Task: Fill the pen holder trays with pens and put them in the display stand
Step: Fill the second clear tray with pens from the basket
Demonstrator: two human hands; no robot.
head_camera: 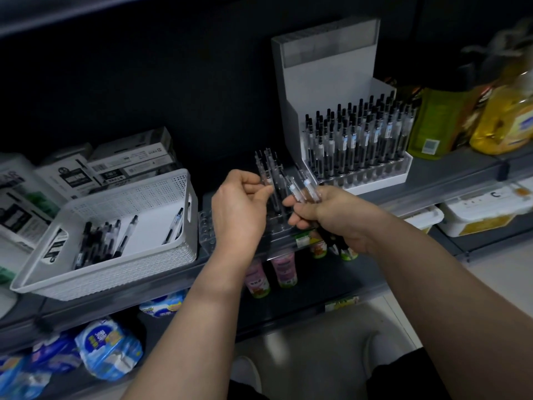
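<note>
Pinching one pen (266, 174), the left hand (239, 209) sits beside the right hand (334, 220), fingers gripping a pen bundle (307, 188).

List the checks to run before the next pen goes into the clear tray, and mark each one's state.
1. Left hand pinches a single pen: ok.
2. Right hand grips the spare bundle: ok.
3. Clear tray shows empty holes at its left end: ok.
4. Tray sits flat on the shelf: cannot tell, the hands hide most of it.
5. Basket holds loose pens for refills: ok.
6. Display stand has room for another tray: cannot tell.
</note>
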